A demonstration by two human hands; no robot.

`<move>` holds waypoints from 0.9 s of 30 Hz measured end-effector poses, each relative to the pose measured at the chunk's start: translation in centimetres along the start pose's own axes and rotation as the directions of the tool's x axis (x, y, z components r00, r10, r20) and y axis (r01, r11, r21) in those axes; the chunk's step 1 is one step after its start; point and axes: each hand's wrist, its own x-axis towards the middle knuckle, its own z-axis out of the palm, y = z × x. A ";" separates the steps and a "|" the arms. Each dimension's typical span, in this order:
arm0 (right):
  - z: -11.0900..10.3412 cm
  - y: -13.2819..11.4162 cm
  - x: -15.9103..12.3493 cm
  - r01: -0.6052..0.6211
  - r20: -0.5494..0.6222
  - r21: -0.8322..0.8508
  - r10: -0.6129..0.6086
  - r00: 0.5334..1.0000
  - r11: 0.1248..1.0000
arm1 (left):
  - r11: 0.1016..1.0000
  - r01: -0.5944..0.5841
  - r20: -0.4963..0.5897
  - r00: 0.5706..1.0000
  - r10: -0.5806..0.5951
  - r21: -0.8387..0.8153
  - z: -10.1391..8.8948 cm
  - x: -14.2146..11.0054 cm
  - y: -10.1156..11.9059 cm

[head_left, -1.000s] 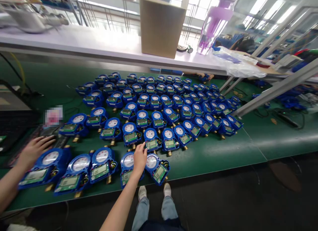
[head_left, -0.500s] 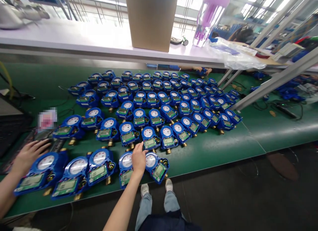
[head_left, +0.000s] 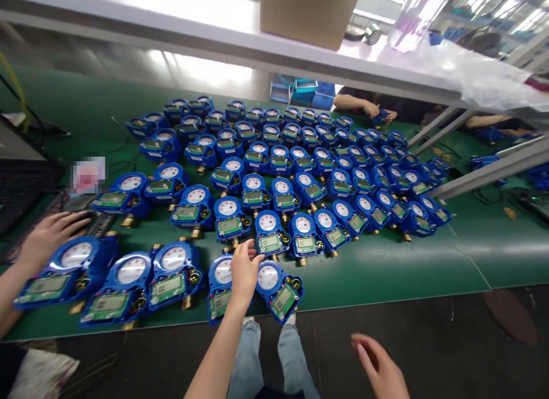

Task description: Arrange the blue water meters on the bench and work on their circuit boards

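Note:
My left hand [head_left: 243, 274] is at the front row of blue water meters, its thumb apart from the fingers and nothing held. It partly covers a water meter [head_left: 223, 271] on its left and sits beside a tilted water meter [head_left: 281, 296] on its right. Whether the fingertips touch either one I cannot tell. Each meter has a round white dial, a green circuit board with a small display, and brass fittings. Low at the right, beyond the table's front edge, my right hand [head_left: 381, 367] hangs over the floor. Its fingers are loosely curved, apart from the thumb, and it is empty.
Several rows of similar water meters [head_left: 257, 190] cover the green table [head_left: 377, 279]. At left, a co-worker's hand [head_left: 54, 236] rests on a dark device near a laptop [head_left: 21, 182]. A shelf [head_left: 193, 39] with a carton [head_left: 309, 13] crosses above; another person's hands [head_left: 380, 112] work behind.
My right hand has come into view at the lower right. My left hand stays over the same front meters, its fingers a little more extended. The view has tilted down and shifted left.

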 end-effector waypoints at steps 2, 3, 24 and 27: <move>1.7 -2.4 5.3 0.198 0.070 0.026 -0.199 0.978 0.980 | 1.000 0.006 0.039 0.999 -0.007 0.013 0.9 0.1 -1.9; 2.6 -4.1 7.8 0.288 0.097 0.036 -0.291 0.952 0.957 | 1.000 0.005 0.049 0.999 -0.006 0.016 1.2 0.1 -2.5; 14.3 -15.7 19.5 0.773 0.221 -0.122 -0.742 0.633 0.623 | 0.996 0.086 -0.040 0.995 -0.087 -0.033 2.3 0.2 -1.8; 14.3 -15.7 19.5 0.775 0.211 -0.133 -0.747 0.631 0.617 | 0.994 0.106 -0.031 0.994 -0.108 -0.040 2.3 0.3 -1.5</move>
